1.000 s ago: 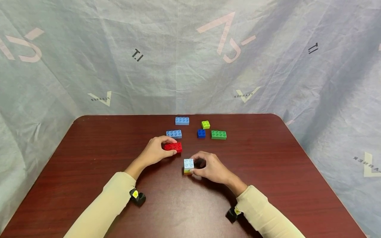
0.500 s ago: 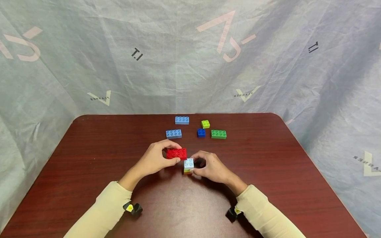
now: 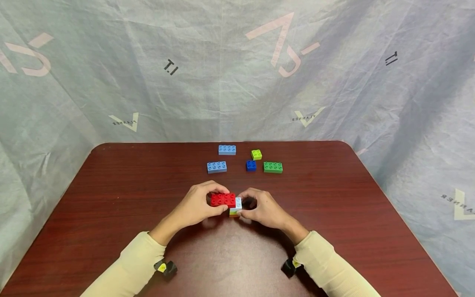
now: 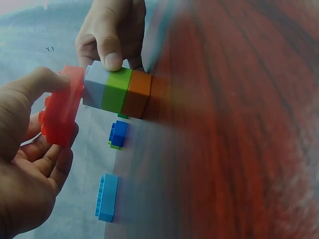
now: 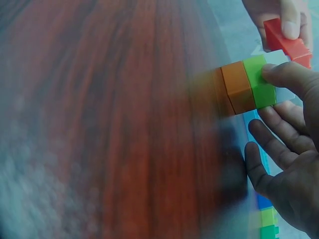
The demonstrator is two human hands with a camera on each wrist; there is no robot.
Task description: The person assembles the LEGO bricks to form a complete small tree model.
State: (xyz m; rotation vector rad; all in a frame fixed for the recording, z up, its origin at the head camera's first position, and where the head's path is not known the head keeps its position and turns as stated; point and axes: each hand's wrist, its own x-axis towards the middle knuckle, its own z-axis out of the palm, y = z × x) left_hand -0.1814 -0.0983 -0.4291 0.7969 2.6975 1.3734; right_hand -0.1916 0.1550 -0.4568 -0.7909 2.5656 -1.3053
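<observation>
My left hand (image 3: 196,204) pinches a red eight-stud toy brick (image 3: 223,200) between thumb and fingers. One end of this brick overlaps the top of a small stack, right at its studs in the left wrist view. The stack has a pale blue-white brick (image 4: 95,84) on top, a lime green brick (image 4: 116,90) in the middle and an orange brick (image 4: 136,94) at the bottom, standing on the table. From the other side, my right hand (image 3: 265,208) grips the stack, its thumb on the green and pale layers in the right wrist view.
Farther back on the dark red wood table (image 3: 130,185) lie two light blue bricks (image 3: 217,167), a dark blue brick (image 3: 251,166), a lime brick (image 3: 256,154) and a green brick (image 3: 272,167). A grey printed cloth (image 3: 219,82) hangs behind the table.
My left hand has lifted the red brick off the table and brought it right and nearer, over the stack's left part. My right hand has stayed in place on the stack.
</observation>
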